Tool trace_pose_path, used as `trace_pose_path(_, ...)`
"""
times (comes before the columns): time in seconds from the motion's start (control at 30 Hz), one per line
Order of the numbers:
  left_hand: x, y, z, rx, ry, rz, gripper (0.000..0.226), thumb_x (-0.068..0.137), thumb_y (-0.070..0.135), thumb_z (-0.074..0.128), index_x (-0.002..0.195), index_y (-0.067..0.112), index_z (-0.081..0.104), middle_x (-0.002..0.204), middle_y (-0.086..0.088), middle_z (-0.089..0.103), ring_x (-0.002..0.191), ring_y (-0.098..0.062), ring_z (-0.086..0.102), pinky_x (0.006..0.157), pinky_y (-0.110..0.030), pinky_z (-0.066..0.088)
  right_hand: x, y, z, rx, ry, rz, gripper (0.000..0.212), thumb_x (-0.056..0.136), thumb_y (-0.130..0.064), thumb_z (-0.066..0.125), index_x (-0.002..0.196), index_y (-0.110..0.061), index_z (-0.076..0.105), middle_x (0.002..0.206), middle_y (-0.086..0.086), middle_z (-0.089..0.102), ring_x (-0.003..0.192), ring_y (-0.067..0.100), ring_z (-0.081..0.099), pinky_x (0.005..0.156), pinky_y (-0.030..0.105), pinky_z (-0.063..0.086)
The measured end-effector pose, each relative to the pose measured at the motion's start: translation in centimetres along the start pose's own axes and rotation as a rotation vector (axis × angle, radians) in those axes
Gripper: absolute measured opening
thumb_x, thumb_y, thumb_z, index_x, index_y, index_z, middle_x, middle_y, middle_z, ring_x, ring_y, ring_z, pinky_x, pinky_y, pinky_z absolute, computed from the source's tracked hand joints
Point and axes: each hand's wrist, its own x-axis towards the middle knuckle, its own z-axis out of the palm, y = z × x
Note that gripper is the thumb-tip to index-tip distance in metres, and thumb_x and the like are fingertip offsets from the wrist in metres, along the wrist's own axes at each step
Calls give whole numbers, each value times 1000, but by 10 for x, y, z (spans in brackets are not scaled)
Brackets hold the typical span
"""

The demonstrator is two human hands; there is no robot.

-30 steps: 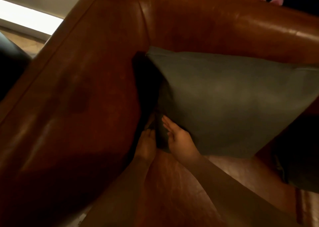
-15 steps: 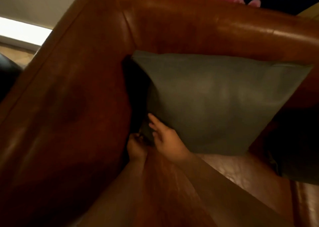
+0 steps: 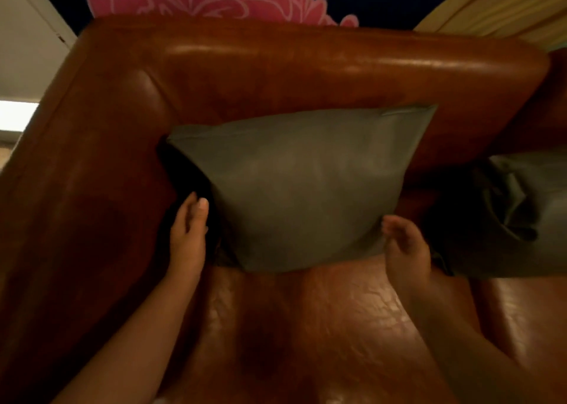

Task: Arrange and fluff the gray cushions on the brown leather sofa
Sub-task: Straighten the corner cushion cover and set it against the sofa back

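Here, your left hand (image 3: 187,234) lies with fingers straight and together, slipped into the dark gap between the sofa's arm and the left edge of the gray cushion (image 3: 303,185); it touches or nearly touches that edge, and grips nothing. Your right hand (image 3: 405,247) sits at the cushion's lower right corner, fingers loosely spread and bent against the fabric (whether the thumb pinches the corner I cannot tell). The cushion stands upright on the seat, leaning on the backrest of the brown leather sofa (image 3: 306,65), tucked toward its left corner. A second gray cushion (image 3: 521,213) lies crumpled just to the right, apart from your hands.

The cushion looks soft and light, its cover smooth and a little slack, so it should yield and bulge when squeezed. Take it by both side edges, palms flat, and press inward; corners alone would likely only stretch the cover.
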Motion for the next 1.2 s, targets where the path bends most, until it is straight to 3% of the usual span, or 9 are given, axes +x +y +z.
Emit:
trace_pose_path(0.1,-8,30,23,-86,-27,74,60,83,52,58,138,31,45,134,14,52,123,-5,50,101,-30,41,28,-3,-8,12,-37,124,63,89,13,44,144,-18,35,144,-1,37,129,9,39,107,32,37)
trace_pose_path(0.17,3,41,32,-78,-16,115,42,89,45,60,130,35,54,126,15,59,115,-2,56,95,-26,44,39,-3,2,31,-158,135,75,83,15,42,149,-17,26,152,2,32,138,15,32,114,39,32)
trace_pose_path(0.27,16,53,51,-7,123,168,27,95,33,55,119,25,62,114,8,64,99,-1,60,87,-20,47,47,11,7,-19,-168,123,81,70,-11,48,146,-30,28,151,-1,34,139,18,34,113,47,35)
trace_pose_path(0.43,41,62,60,97,250,268,30,97,26,50,108,6,68,98,-8,67,86,-8,58,77,-21,46,38,-6,16,-86,-135,135,71,80,-5,52,147,-18,30,147,6,35,137,24,34,113,46,33)
trace_pose_path(0.6,45,66,59,134,266,237,33,99,27,48,115,4,64,105,-6,65,91,-12,61,63,-4,43,19,-5,15,-131,-153,86,73,85,0,54,150,-17,25,150,7,29,138,20,27,115,37,27)
trace_pose_path(0.73,43,67,61,138,270,226,52,91,37,54,138,15,45,138,-2,48,120,-10,51,99,-21,45,11,3,9,-95,-151,77,74,85,4,53,150,-18,26,150,5,29,139,16,29,115,29,26)
trace_pose_path(0.83,22,76,78,463,318,455,71,90,40,52,150,18,22,155,-13,15,143,-23,18,117,-30,17,3,21,5,-71,-169,121,70,85,6,53,147,-16,31,148,6,32,138,17,33,112,24,27)
trace_pose_path(1.03,-20,90,163,791,-200,998,42,95,27,48,134,13,52,146,-14,41,142,-36,23,115,-52,10,-9,75,2,-87,-202,227,62,85,5,53,143,-12,40,145,10,42,134,23,42,112,39,36)
trace_pose_path(1.2,-56,65,249,1106,-702,1368,37,88,30,48,120,18,64,141,-9,49,136,-33,37,113,-58,16,-8,110,-1,-5,-206,393,57,87,7,47,137,-19,46,126,10,59,84,13,61,77,24,48)
